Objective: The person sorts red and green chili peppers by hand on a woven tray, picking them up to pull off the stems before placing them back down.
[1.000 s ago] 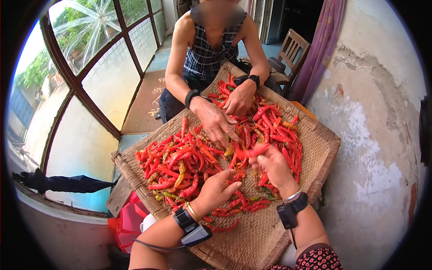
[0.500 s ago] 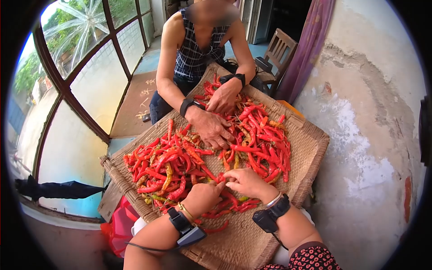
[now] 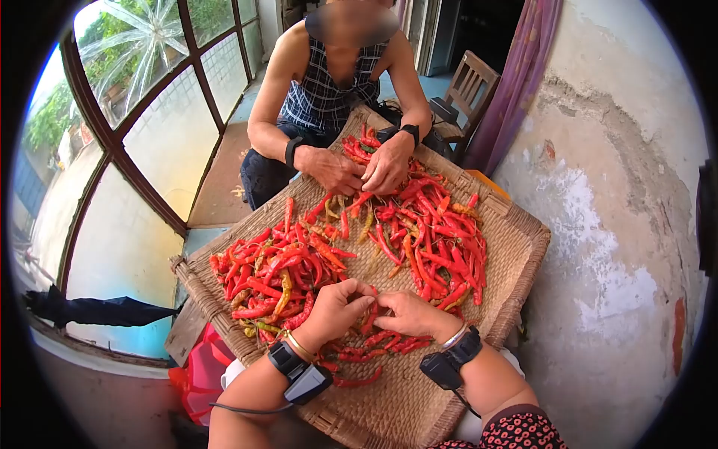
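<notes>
Pinched between left hand (image 3: 335, 308) and right hand (image 3: 410, 314), both curled narrow: one red chili (image 3: 369, 320), near edge of pile (image 3: 426, 239) on woven tray (image 3: 419, 408). Long axis roughly near-to-far, tips hidden under fingers.

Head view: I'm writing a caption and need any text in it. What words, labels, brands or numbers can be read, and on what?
No text here can be read.
Floor mat: faint pale marks, too blurred to read.
Left wrist device: no label legible.
Right wrist device: no label legible.
Woven tray and chillies: no writing.
</notes>
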`<state>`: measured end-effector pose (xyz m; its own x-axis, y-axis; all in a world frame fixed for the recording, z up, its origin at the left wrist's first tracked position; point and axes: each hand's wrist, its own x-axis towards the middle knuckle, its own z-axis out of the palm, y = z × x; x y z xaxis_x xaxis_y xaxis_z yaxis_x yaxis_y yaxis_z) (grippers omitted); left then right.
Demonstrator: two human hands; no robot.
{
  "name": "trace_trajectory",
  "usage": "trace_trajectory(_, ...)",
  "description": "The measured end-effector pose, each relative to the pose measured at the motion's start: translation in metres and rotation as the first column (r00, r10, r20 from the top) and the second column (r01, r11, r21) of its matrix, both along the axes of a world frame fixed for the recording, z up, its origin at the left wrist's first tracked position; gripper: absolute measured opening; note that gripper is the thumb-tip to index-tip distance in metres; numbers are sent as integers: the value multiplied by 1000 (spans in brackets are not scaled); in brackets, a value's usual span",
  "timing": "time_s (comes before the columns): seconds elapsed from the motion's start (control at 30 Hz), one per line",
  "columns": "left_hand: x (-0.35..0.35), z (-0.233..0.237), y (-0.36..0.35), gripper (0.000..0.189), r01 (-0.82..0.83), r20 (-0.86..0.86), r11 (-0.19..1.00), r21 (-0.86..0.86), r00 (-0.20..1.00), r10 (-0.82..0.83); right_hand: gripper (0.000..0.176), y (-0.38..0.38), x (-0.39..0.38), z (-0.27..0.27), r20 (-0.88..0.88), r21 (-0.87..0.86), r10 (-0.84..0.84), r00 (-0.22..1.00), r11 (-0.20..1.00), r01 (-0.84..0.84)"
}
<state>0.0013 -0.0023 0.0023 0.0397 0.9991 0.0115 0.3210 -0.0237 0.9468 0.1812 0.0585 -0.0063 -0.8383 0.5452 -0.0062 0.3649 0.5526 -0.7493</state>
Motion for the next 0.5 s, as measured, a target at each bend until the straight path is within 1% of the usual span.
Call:
trace_trajectory(0.03, 0, 0, 0, 7, 17, 164, 996, -90, 987, -2, 27, -1, 0, 0, -4, -54, -16, 1000, 998, 16)
trace_trajectory(0.07, -1, 0, 0, 6, 48, 322, 983, -175, 947, 12, 27, -1, 0, 2, -4, -54, -16, 1000, 998, 16)
trace_trajectory(0.1, -2, -1, 1, 6, 48, 322, 983, -176, 947, 11, 24, -1, 1, 5, 16, -150, -41, 999, 988, 43)
trace_trajectory(0.13, -2, -2, 1, 7, 63, 368, 979, -192, 930, 12, 20, -1, 1, 8, 38, -244, -65, 997, 967, 72)
trace_trajectory(0.17, -3, -2, 2, 7, 79, 413, 975, -208, 910, 14, 20, -2, 1, 10, 38, -246, -66, 997, 967, 73)
trace_trajectory(0.2, -2, -2, 2, 7, 79, 413, 975, -209, 911, 14, 18, -3, 0, 10, -2, -465, -106, 994, 880, 93)
trace_trajectory(0.23, -2, -1, 2, 7, 87, 440, 979, -183, 898, 2, 17, -3, 0, 11, -31, -660, -153, 988, 746, 95)
trace_trajectory(0.27, -2, -1, 1, 6, 94, 467, 983, -156, 884, -10, 17, -2, 1, 9, -31, -661, -152, 988, 744, 94)
trace_trajectory(0.33, -2, -4, 2, 6, 62, 469, 984, -168, 883, 24, 16, 0, 3, 5, -82, -842, -208, 975, 538, 44)
trace_trajectory(0.37, -1, -4, 2, 5, 33, 470, 984, -175, 881, 54, 16, 0, 3, 4, -82, -842, -207, 975, 537, 44)
trace_trajectory(0.4, -1, -4, 2, 5, 32, 470, 984, -177, 881, 56, 17, 0, 3, 4, -112, -874, -238, 965, 485, 18)
trace_trajectory(0.43, 0, -2, 2, 5, 12, 513, 986, -168, 855, 77, 17, -1, 3, 4, -140, -902, -271, 952, 432, -9)
trace_trajectory(0.47, 0, -1, 3, 5, -10, 555, 987, -160, 826, 98, 17, -2, 3, 5, -139, -903, -272, 952, 430, -9)
trace_trajectory(0.5, 0, -2, 3, 5, -9, 556, 986, -164, 825, 100, 17, -3, 3, 6, -124, -886, -263, 957, 464, 13)
